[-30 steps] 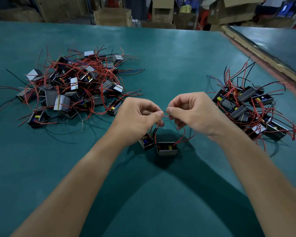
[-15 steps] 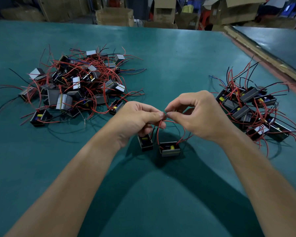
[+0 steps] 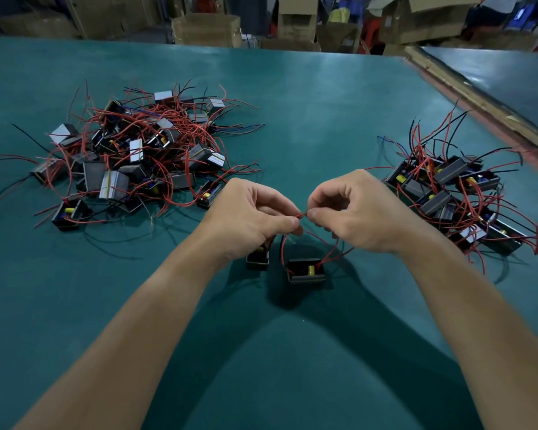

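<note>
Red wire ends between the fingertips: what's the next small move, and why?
Probably twist the red wire ends together. The left hand and right hand each pinch one, with the tips meeting, and the wires drop toward the black modules standing on the table below.

Sprawling on the table's (image 3: 308, 125) left: big heap (image 3: 131, 162). Lying right: small heap (image 3: 454, 197). Sitting between, nearer in: left module (image 3: 257, 259), partly under the left hand (image 3: 246, 218), right module (image 3: 306, 271) beside it, under the wire (image 3: 302, 216) running to the right hand (image 3: 361, 212). Piling up behind: boxes (image 3: 205, 29).
</note>
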Motion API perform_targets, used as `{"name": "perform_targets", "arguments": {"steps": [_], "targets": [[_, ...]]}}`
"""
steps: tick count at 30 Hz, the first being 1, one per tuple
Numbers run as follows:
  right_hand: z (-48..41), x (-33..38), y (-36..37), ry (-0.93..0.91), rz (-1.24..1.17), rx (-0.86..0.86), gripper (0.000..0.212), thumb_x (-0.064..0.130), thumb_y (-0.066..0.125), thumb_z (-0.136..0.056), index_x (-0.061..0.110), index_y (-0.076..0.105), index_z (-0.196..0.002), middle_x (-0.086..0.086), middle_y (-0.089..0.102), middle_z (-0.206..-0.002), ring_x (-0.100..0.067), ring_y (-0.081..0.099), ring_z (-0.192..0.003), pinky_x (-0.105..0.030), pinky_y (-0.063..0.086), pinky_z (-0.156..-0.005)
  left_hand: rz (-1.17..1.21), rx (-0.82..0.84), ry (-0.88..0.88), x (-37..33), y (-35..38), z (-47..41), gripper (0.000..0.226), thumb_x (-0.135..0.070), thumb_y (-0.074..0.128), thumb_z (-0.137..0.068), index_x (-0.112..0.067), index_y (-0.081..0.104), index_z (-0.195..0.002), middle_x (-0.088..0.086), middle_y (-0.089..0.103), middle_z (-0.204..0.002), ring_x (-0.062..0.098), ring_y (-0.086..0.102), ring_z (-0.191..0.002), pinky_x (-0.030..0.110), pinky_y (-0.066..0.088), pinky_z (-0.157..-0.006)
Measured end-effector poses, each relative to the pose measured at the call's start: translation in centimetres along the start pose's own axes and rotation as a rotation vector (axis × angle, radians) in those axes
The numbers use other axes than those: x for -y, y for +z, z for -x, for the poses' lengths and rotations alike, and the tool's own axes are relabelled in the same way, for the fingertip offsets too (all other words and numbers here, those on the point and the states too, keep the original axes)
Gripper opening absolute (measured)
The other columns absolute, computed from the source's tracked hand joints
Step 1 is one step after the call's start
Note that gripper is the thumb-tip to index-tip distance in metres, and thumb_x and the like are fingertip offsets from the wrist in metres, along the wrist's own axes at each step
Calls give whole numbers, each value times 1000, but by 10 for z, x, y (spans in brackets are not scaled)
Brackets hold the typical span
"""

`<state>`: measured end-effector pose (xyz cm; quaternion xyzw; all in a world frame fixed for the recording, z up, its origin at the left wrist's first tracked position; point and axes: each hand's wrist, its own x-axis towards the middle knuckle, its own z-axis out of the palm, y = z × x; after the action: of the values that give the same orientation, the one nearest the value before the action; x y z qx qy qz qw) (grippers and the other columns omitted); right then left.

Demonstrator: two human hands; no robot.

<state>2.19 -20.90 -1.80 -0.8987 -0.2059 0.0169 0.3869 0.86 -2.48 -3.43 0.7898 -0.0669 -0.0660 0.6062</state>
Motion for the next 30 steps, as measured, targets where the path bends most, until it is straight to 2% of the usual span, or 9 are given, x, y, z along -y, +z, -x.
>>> {"name": "perform_targets", "arguments": {"steps": [3, 7, 9, 12, 16, 20, 23, 26, 30], "targets": [[0, 3, -3, 147, -171, 37, 26, 2, 67, -88, 12, 68, -63, 3, 58, -52, -13, 50, -50, -32, 49, -50, -184, -55, 210, 2, 3, 0, 14, 1, 76, -78, -13, 77, -77, -1, 75, -70, 9, 70, -65, 24, 57, -64], [-1, 3, -3, 332, -416, 100, 27, 0, 64, -88, 10, 65, -63, 1, 56, -51, -10, 49, -45, -21, 46, -44, -373, -89, 404, 4, 2, 1, 12, -4, 76, -79, -16, 78, -80, -16, 69, -65, -11, 55, -51, 8, 40, -53], [-1, 3, -2, 325, -464, 79, 23, 1, 64, -90, 9, 67, -68, 0, 58, -53, -10, 50, -45, -20, 46, -44, -356, -86, 363, 4, -1, 0, 12, -4, 76, -79, -16, 77, -80, -13, 70, -66, -8, 59, -55, 11, 44, -57], [-2, 1, -2, 267, -488, 15, 16, 2, 64, -92, 6, 70, -78, 1, 63, -55, -9, 54, -45, -19, 47, -45, -208, -45, 233, 1, -2, -1, 12, 0, 73, -81, -11, 74, -81, -3, 75, -70, 8, 71, -65, 20, 54, -65], [-3, -3, -3, 192, -420, -22, 18, -3, 63, -92, 9, 72, -83, 0, 71, -61, -9, 59, -49, -20, 52, -50, -74, -50, 89, -3, 1, 0, 7, -3, 69, -88, -6, 72, -81, -1, 74, -67, 19, 57, -56, 25, 46, -54], [-3, -7, -2, 71, -255, -96, 13, 0, 71, -86, 12, 74, -82, -5, 74, -69, -10, 61, -56, -29, 55, -61, 24, -50, 15, -6, -2, -1, 9, -4, 66, -90, 2, 70, -85, 1, 73, -66, 11, 44, -39, 16, 39, -41], [-4, -8, 2, -35, -172, -154, 7, 6, 77, -82, 13, 75, -82, 3, 72, -70, -4, 61, -59, -21, 52, -61, 37, -20, -28, -7, -3, -1, 11, -7, 66, -90, -4, 71, -81, 1, 73, -67, 6, 43, -37, 13, 37, -38], [-3, -8, 4, -91, -154, -184, 6, 9, 79, -81, 14, 75, -79, 2, 73, -70, -7, 62, -61, -24, 53, -63, 44, -6, -50, -6, -3, -1, 10, -9, 68, -88, -7, 72, -79, -1, 71, -64, 5, 43, -36, 13, 34, -38], [-3, -6, 3, -121, -131, -180, 9, 9, 77, -83, 13, 76, -76, 1, 69, -63, -4, 56, -55, -19, 47, -58, 42, -14, -34, -4, -3, -1, 9, -10, 73, -85, -11, 73, -76, 3, 64, -62, 6, 43, -39, 14, 32, -39]]}}
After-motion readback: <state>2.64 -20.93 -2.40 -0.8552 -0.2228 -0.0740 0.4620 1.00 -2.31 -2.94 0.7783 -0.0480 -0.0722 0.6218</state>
